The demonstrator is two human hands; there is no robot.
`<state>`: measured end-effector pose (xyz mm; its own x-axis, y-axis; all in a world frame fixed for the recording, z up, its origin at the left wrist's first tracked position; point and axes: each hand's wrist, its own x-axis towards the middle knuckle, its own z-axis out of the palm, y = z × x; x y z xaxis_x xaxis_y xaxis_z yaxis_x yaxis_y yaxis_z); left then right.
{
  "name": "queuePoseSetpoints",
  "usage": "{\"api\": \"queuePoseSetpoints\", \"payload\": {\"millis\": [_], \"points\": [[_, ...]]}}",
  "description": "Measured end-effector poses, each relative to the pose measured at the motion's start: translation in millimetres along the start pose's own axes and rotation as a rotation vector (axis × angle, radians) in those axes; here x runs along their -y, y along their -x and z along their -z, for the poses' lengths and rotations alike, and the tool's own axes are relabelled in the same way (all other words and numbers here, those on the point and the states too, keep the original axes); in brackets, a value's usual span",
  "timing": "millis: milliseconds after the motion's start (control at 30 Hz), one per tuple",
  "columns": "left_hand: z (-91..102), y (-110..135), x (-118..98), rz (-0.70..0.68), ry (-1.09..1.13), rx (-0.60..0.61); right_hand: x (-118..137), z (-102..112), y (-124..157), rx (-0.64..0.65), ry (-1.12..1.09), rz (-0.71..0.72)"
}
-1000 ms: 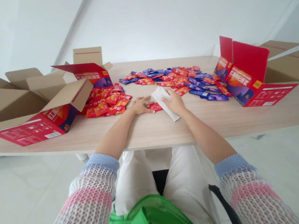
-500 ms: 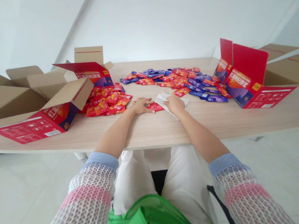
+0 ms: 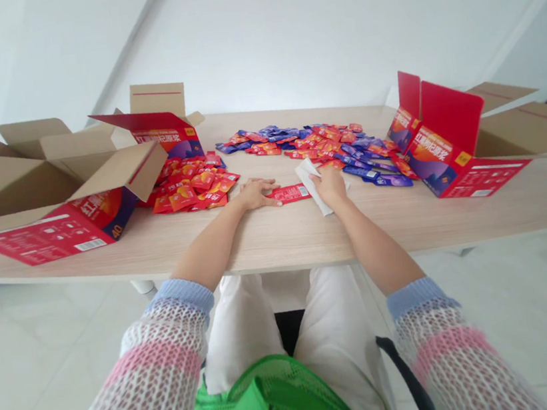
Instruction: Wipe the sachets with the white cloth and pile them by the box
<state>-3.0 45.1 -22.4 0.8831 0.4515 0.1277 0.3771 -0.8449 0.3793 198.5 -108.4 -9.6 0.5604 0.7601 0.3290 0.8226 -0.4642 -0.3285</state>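
Observation:
A red sachet (image 3: 289, 193) lies flat on the table, with white print and a barcode facing up. At its left end rests my left hand (image 3: 256, 194), fingers stretched and thumb apart, touching the sachet. My right hand (image 3: 330, 185) grips a folded white tissue (image 3: 311, 183), which covers or meets the sachet's right end. Left of my left hand is a pile of red sachets (image 3: 195, 187). Beyond my right hand lie mixed red and purple sachets (image 3: 368, 155). What is under my right fingers is hidden.
Open red cartons stand at both sides: a large one (image 3: 62, 229) at left, another (image 3: 169, 141) behind it, and one (image 3: 447, 148) at right, flaps spread. A further row of sachets (image 3: 269, 138) lies toward the back. The table's front edge (image 3: 282, 268) is near my lap.
My right hand has slid right along the sachet with the tissue, uncovering more of its printed face. My left hand stays at the left end.

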Motion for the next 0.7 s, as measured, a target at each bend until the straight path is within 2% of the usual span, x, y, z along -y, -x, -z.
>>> {"api": "queuePoseSetpoints", "payload": {"millis": [100, 167, 400, 567, 700], "points": [[-0.5, -1, 0, 0.007, -0.013, 0.005, 16, -6, 5, 0.180, 0.030, 0.074], [-0.6, -1, -1, 0.012, -0.016, 0.005, 27, -9, 8, 0.248, 0.047, 0.140], [-2.3, -2, -3, -0.006, -0.058, -0.015, 49, -9, 17, 0.305, 0.106, 0.392], [-1.8, -1, -3, -0.007, -0.072, -0.004, 46, -9, 18, 0.291, 0.087, 0.473], [-1.7, -1, -3, -0.008, -0.069, 0.003, 38, -11, 12, 0.353, -0.097, 0.613]]}}
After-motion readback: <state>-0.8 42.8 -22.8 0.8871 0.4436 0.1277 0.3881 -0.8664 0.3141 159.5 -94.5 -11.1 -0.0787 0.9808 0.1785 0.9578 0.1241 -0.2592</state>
